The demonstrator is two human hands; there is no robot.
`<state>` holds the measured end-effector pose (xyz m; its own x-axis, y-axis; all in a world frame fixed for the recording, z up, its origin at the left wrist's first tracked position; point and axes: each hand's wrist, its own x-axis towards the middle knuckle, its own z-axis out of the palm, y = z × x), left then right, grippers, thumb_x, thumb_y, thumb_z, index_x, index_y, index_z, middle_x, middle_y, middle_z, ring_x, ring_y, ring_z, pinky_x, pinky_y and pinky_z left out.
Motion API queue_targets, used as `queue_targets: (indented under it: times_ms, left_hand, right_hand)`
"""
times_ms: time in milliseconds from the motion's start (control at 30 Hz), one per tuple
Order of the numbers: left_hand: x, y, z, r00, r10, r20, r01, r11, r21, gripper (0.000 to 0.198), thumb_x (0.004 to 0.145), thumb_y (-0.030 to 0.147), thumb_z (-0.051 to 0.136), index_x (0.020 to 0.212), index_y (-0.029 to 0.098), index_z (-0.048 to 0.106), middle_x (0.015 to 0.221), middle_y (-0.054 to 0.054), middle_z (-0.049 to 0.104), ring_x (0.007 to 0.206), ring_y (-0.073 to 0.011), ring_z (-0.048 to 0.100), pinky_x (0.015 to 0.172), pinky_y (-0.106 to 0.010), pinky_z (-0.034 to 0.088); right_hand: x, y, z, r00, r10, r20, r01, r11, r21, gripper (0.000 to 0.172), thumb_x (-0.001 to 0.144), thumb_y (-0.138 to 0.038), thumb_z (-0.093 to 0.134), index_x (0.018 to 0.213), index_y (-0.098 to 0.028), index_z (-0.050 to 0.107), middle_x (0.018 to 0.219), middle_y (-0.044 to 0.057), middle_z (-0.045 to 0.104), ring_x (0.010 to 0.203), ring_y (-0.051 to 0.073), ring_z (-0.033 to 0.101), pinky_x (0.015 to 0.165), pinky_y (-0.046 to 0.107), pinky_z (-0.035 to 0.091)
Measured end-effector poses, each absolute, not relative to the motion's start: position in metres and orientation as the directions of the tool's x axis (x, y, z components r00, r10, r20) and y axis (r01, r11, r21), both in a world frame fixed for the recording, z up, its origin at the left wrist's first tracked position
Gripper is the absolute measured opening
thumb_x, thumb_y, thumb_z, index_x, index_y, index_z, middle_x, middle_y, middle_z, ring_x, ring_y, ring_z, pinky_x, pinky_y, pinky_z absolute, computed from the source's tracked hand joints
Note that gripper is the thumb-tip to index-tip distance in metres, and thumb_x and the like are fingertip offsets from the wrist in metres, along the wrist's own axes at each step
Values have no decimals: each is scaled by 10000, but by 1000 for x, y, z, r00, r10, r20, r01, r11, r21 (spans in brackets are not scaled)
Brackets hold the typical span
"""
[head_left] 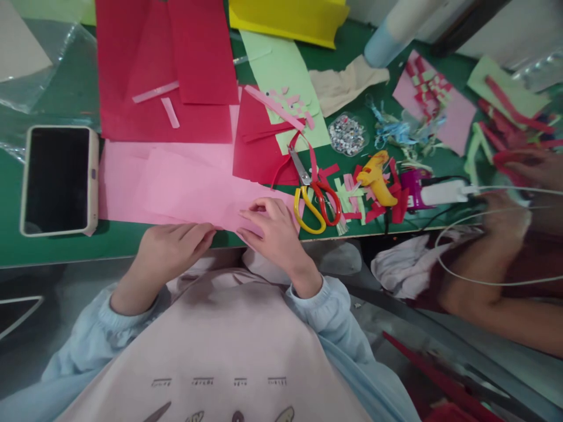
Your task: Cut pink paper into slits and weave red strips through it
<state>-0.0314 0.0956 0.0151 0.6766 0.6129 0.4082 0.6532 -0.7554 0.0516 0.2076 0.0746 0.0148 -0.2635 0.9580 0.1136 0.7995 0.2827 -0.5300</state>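
Clock: we read every direction from the right hand point(277, 234).
Pink paper sheets point(189, 181): at 10 o'clock, overlapping, flat on the green table point(65, 249); we think the upper layer could slide, since its near edge seems loose.
Left hand point(178, 249): at 9 o'clock, fingers pressed together by that edge; we cannot tell whether they pinch paper. Uneven pressure here could crease it crookedly.
Thumb and fingertips, right hand: spread slightly apart, over the sheets; we cannot tell how firmly they touch, if at all.
Red-and-yellow-handled scissors point(305, 177): at 1 o'clock, just beside the right hand; a sideways swing of the knuckles could knock them.
Yellow glue gun point(377, 179): at 2 o'clock, among paper strips point(351, 202); if it is hot, which we cannot see, a stray touch could burn skin.
Googly-eye tub point(347, 135): at 1 o'clock, beyond the scissors; a bump could scatter the pieces.
White cable point(505, 188): at 3 o'clock, near a co-worker's blurred hand point(505, 214); a snag could drag whatever it joins.
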Motion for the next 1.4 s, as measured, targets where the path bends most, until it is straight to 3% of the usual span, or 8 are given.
queue_targets:
  times_ms: [167,433,833,1067,1400]
  left_hand:
    - [-28,99,15,707,593,384,642,-767,3,57,924,222,616,881,230,652,693,11,735,510,-148,624,500,-301,413]
    - [-31,100,15,689,609,393,665,-746,-12,106,914,189,594,811,214,601,525,44,607,439,-137,567,447,-291,360]
    - [-31,99,17,698,609,375,664,-747,-24,88,927,237,586,933,241,674,639,20,716,497,-140,633,469,-288,417]
    - [-27,102,21,724,570,389,633,-773,-45,122,916,194,591,806,225,631,551,37,640,457,-142,582,455,-305,394]
    - [-31,101,17,686,631,363,676,-737,3,151,869,167,575,733,231,588,527,40,605,438,-138,542,454,-299,343]
  right_hand:
    - [208,75,14,-266,959,93,805,274,-527,330,926,-417,649,1208,-257,707,1205,82,613,1170,238,524,1023,416,435]
    - [207,75,15,-266,959,102,804,279,-526,330,925,-427,649,1197,-251,714,1185,83,617,1166,239,523,1026,411,432]
    - [207,75,14,-262,959,108,805,279,-524,333,923,-427,653,1201,-253,713,1190,78,621,1166,234,521,1028,404,432]
    - [207,75,13,-263,960,99,807,275,-522,348,929,-452,636,1212,-263,710,1196,77,616,1170,238,519,1022,403,438]
    - [207,74,12,-263,959,109,800,280,-530,345,929,-446,638,1199,-246,713,1189,79,619,1163,234,520,1040,402,427]
